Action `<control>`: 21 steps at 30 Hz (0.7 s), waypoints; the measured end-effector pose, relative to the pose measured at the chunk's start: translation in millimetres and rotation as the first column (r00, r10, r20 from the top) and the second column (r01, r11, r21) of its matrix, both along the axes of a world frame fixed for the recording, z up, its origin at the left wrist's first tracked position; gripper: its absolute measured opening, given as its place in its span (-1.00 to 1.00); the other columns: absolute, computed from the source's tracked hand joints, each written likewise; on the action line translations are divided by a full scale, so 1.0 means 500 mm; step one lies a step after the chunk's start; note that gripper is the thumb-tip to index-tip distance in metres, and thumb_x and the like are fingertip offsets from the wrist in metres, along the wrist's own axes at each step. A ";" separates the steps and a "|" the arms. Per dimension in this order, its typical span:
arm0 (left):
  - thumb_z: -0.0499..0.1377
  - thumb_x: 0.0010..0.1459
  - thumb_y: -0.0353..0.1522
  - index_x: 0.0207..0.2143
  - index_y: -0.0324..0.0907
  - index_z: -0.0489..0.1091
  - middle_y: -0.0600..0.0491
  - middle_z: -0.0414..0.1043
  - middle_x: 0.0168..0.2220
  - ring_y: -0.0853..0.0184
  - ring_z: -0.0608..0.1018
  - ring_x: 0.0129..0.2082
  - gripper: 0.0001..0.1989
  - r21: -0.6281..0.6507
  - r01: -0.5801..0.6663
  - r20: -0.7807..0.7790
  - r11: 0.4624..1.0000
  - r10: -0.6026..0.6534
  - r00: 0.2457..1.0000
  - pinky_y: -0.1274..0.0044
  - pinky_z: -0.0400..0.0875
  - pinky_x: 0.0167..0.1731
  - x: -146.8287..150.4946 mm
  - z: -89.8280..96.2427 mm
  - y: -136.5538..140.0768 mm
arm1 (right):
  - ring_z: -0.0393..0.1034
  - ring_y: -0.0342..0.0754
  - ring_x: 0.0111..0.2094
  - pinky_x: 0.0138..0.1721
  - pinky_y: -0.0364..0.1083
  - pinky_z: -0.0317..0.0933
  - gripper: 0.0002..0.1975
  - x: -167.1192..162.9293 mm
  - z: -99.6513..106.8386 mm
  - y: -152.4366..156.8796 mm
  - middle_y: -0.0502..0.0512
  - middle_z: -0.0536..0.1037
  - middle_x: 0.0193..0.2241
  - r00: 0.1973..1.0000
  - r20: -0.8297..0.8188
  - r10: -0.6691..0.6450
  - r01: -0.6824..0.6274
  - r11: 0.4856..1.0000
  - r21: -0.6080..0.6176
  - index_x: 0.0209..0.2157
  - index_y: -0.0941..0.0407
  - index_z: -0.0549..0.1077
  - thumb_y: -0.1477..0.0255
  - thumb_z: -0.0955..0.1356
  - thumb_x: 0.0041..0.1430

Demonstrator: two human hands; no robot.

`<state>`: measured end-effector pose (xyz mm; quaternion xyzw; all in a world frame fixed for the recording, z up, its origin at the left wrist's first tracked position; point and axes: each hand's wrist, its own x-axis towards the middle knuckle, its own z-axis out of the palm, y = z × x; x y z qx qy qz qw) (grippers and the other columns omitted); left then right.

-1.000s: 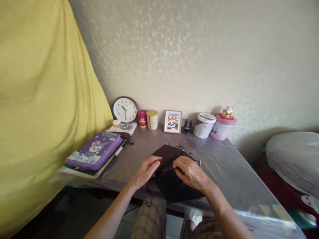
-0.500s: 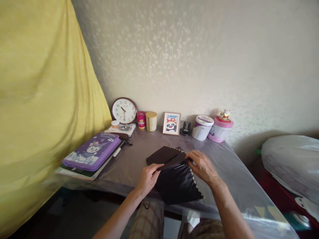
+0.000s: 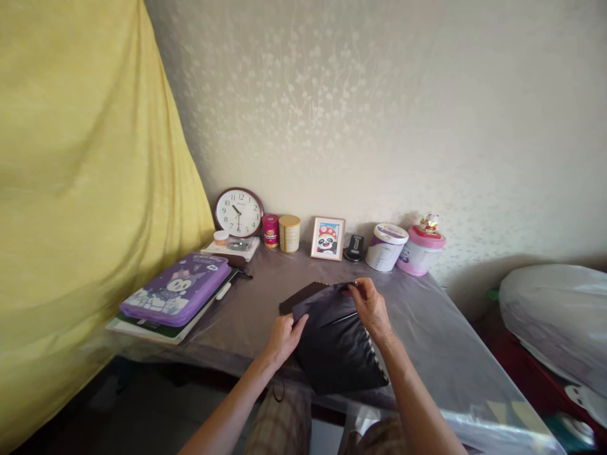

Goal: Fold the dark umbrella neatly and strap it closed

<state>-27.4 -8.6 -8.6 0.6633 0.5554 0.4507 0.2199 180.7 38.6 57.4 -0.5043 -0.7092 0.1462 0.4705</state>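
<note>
A soft black bag (image 3: 339, 357) with checkered trim lies at the table's front edge and hangs a little over it. My left hand (image 3: 286, 338) is closed on the left end of its upper edge, thumb on top. With a pinch at the top right corner, my right hand (image 3: 372, 308) holds the same edge. Between the hands the black fabric is stretched, with a slit-like opening or crease below it. Behind it shows a dark flat part (image 3: 300, 297), possibly of the same bag. A thin black loop (image 3: 279, 390) hangs below my left hand.
A purple case (image 3: 177, 287) lies on books at the left, beside a yellow curtain (image 3: 90, 189). Along the wall stand a clock (image 3: 239, 213), a pink can (image 3: 270, 231), a yellow can (image 3: 289, 234), a picture frame (image 3: 327, 239), a white tub (image 3: 386, 248) and a pink-lidded tub (image 3: 420, 251).
The bag's upper edge has been lifted and spread, so it covers more of the dark part behind. My right hand has turned more upright at the corner.
</note>
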 end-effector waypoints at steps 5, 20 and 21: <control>-0.04 0.17 -0.16 -0.49 -0.24 0.45 0.02 0.46 -0.58 0.36 0.48 -0.57 -0.58 -0.016 -0.126 -0.004 0.992 0.126 0.992 0.60 0.26 -0.52 -0.005 -0.019 0.017 | 0.45 -0.02 -0.25 -0.18 -0.02 0.29 -0.82 -0.021 -0.022 0.024 0.10 0.52 -0.32 0.998 0.004 0.061 -0.061 0.998 0.020 -0.21 0.06 0.29 0.31 0.24 0.15; 0.01 0.16 -0.31 -0.46 -0.21 0.42 0.03 0.43 -0.54 0.35 0.46 -0.48 -0.74 -0.096 -0.273 -0.100 0.957 0.264 0.959 0.58 0.22 -0.43 -0.017 -0.027 0.055 | 0.31 -0.01 0.00 0.00 0.07 0.19 -0.45 -0.057 -0.101 0.083 0.28 0.31 0.02 0.980 0.106 0.169 -0.175 0.983 0.055 0.10 0.14 0.06 0.57 0.22 0.03; 0.02 0.15 -0.32 -0.47 -0.21 0.41 0.03 0.43 -0.53 0.35 0.46 -0.48 -0.75 -0.108 -0.281 -0.114 0.954 0.269 0.956 0.59 0.21 -0.43 -0.018 -0.027 0.057 | 0.31 -0.01 0.00 0.00 0.08 0.19 -0.45 -0.056 -0.102 0.082 0.27 0.31 0.02 0.977 0.124 0.173 -0.181 0.982 0.055 0.10 0.14 0.07 0.57 0.21 0.04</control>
